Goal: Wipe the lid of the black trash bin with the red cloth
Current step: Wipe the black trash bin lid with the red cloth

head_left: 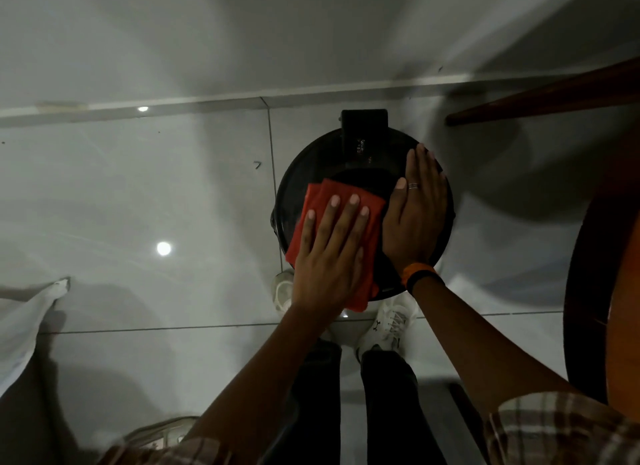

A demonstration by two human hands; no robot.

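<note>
floor [138, 187]: pale glossy tiles with light spots reflected in them; the bin stands on it close to the wall.
white fabric [24, 319]: a pale piece at the left edge, well apart from the bin, not part of the work.
red cloth [332, 194]: folded, lying flat on the left half of the lid; its near corner hangs over the lid edge toward the person.
left hand [329, 256]: flat and open, fingers spread wide, palm pressing the cloth down on the lid; it does not pinch the cloth, it only pushes on it.
lid of the black trash bin [367, 177]: round, dark and shiny, closed; a rectangular hinge part sits at the far side near the wall.
right hand [415, 215]: also flat and open, fingers together, resting bare on the right half of the lid, just beside the cloth; i think it steadies the bin. a ring and an orange and black wristband are on it.
white shoes [388, 322]: the person's feet, just under the near edge of the bin.
wooden furniture [588, 94]: dark brown, at the right, apart from the bin.
progress: wiping seems to be underway, because the cloth is already in contact with the lid.
what is left: as i judge, the right half under the bare hand, the far part near the hinge and the rim still need a pass; the dark surface does not show which areas are already clean.
</note>
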